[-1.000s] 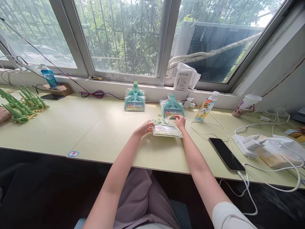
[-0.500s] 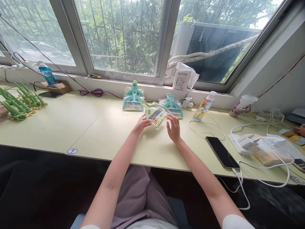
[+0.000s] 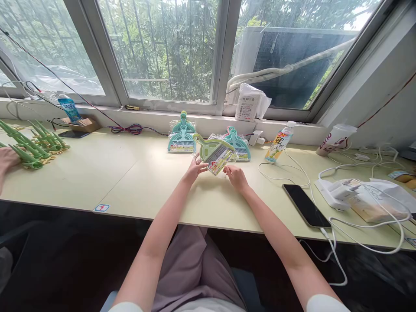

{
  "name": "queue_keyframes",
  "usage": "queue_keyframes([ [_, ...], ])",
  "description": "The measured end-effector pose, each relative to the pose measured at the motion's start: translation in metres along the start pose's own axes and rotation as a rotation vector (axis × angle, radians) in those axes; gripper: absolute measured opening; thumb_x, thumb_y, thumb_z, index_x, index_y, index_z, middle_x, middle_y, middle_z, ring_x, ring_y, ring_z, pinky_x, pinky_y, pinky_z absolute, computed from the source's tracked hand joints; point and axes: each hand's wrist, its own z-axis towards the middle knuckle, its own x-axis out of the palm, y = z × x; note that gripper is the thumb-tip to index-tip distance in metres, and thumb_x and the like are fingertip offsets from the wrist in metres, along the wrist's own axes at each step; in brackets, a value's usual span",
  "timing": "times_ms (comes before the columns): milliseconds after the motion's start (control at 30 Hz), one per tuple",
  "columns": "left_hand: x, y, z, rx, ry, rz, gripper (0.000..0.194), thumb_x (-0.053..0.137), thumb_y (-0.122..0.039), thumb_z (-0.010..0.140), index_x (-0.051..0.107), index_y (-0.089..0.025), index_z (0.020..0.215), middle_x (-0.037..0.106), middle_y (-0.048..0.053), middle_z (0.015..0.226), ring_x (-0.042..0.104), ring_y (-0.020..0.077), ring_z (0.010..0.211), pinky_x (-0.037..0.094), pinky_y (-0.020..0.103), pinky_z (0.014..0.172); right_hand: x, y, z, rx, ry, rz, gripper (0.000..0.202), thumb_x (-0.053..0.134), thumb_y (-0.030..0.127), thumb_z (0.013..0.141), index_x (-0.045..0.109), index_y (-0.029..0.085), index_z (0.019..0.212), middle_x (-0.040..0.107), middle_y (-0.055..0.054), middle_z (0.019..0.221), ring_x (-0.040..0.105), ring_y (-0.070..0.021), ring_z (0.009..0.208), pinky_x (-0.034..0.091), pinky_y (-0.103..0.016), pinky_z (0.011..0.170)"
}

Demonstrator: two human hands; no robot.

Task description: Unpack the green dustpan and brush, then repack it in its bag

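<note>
Above the surface (image 3: 130, 173), left hand (image 3: 195, 167) and right hand (image 3: 236, 177) fingers grasp the green packaged dustpan set (image 3: 215, 155), tilted.

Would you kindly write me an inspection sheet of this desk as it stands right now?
Surface: pale yellow desk under a window, with a small numbered sticker at its front edge.
Job's things: light green dustpan set in clear wrap, lifted off the desk; two teal packs lie behind it.
Clutter: two drink bottles, a cup, a black phone, green plastic pieces, a white bag.
Grippers: left hand and right hand both grip the green set at its lower edge.
Cables: white leads around a power strip; red-blue wires.
Surroundings: another person's hand at far left; trees outside.
</note>
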Motion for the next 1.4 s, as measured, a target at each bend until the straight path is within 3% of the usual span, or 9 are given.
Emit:
queue_keyframes([
  [200, -0.003, -0.002, 0.000, -0.045, 0.076, 0.024, 0.080, 0.074, -0.022, 0.064, 0.040, -0.030, 0.137, 0.060, 0.006, 0.126, 0.061, 0.0217, 0.108, 0.049, 0.044, 0.093, 0.008, -0.018, 0.009, 0.291, -0.112, 0.448, 0.044, 0.052, 0.064, 0.081, 0.062, 0.021, 0.074, 0.070, -0.005, 0.079, 0.062, -0.0201, 0.076, 0.048, -0.033, 0.075],
  [300, -0.006, -0.003, -0.001, -0.069, 0.142, 0.124, 0.067, 0.077, -0.024, 0.063, 0.052, -0.026, 0.126, 0.061, 0.007, 0.125, 0.061, 0.0213, 0.109, 0.046, 0.041, 0.096, 0.009, -0.025, 0.011, 0.397, -0.176, 0.667, 0.042, 0.068, 0.059, 0.068, 0.061, 0.020, 0.081, 0.070, -0.006, 0.086, 0.064, -0.0201, 0.081, 0.050, -0.035, 0.077],
  [433, -0.006, -0.005, -0.003, -0.086, 0.197, 0.249, 0.066, 0.080, -0.030, 0.062, 0.057, -0.026, 0.124, 0.064, 0.008, 0.121, 0.059, 0.0222, 0.113, 0.041, 0.038, 0.100, 0.008, -0.026, 0.011, 0.465, -0.218, 0.950, 0.046, 0.079, 0.048, 0.059, 0.060, 0.021, 0.091, 0.071, -0.005, 0.096, 0.066, -0.0211, 0.093, 0.053, -0.038, 0.089],
  [600, -0.008, -0.004, -0.001, -0.082, 0.253, 0.281, 0.055, 0.069, -0.055, 0.075, 0.065, -0.022, 0.119, 0.065, 0.010, 0.122, 0.058, 0.0242, 0.116, 0.040, 0.038, 0.100, 0.003, -0.025, 0.010, 0.532, -0.210, 1.096, 0.049, 0.084, 0.038, 0.059, 0.058, 0.024, 0.098, 0.073, -0.003, 0.095, 0.070, -0.0207, 0.090, 0.057, -0.039, 0.089],
  [733, -0.014, 0.003, 0.007, -0.091, 0.074, 0.274, 0.056, 0.069, -0.059, 0.073, 0.069, -0.017, 0.110, 0.070, 0.013, 0.109, 0.065, 0.0233, 0.101, 0.046, 0.037, 0.094, -0.003, -0.022, 0.010, 0.520, -0.207, 1.063, 0.051, 0.085, 0.037, 0.059, 0.059, 0.023, 0.101, 0.073, -0.002, 0.089, 0.071, -0.0215, 0.086, 0.059, -0.041, 0.086],
  [900, -0.020, 0.006, 0.015, -0.082, -0.155, 0.222, 0.050, 0.066, -0.057, 0.077, 0.069, -0.017, 0.105, 0.070, 0.013, 0.112, 0.068, 0.0202, 0.088, 0.053, 0.033, 0.081, -0.010, -0.016, 0.011, 0.503, -0.174, 1.023, 0.055, 0.087, 0.039, 0.055, 0.061, 0.022, 0.101, 0.074, -0.003, 0.091, 0.071, -0.0214, 0.084, 0.060, -0.040, 0.083],
  [1167, -0.019, 0.006, 0.021, 0.045, -0.291, 0.292, 0.037, 0.058, -0.050, 0.085, 0.069, -0.015, 0.093, 0.072, 0.011, 0.101, 0.069, 0.0168, 0.071, 0.050, 0.028, 0.068, -0.011, -0.016, 0.012, 0.501, -0.145, 1.000, 0.061, 0.088, 0.041, 0.053, 0.063, 0.021, 0.105, 0.075, -0.005, 0.094, 0.071, -0.0223, 0.083, 0.061, -0.041, 0.079],
  [1267, -0.022, 0.005, 0.023, 0.067, -0.334, 0.325, 0.034, 0.054, -0.045, 0.087, 0.067, -0.015, 0.096, 0.072, 0.012, 0.102, 0.069, 0.0171, 0.073, 0.049, 0.029, 0.068, -0.013, -0.017, 0.012, 0.503, -0.151, 0.986, 0.062, 0.088, 0.042, 0.052, 0.064, 0.021, 0.105, 0.075, -0.005, 0.093, 0.071, -0.0228, 0.083, 0.060, -0.041, 0.078],
  [1400, -0.028, -0.005, 0.019, 0.269, -0.591, 0.502, 0.037, 0.048, -0.044, 0.090, 0.063, -0.020, 0.114, 0.070, 0.008, 0.112, 0.067, 0.0195, 0.094, 0.049, 0.031, 0.080, -0.022, -0.018, 0.012, 0.511, -0.157, 0.948, 0.062, 0.088, 0.043, 0.051, 0.064, 0.020, 0.103, 0.075, -0.006, 0.089, 0.071, -0.0238, 0.083, 0.060, -0.041, 0.077],
])
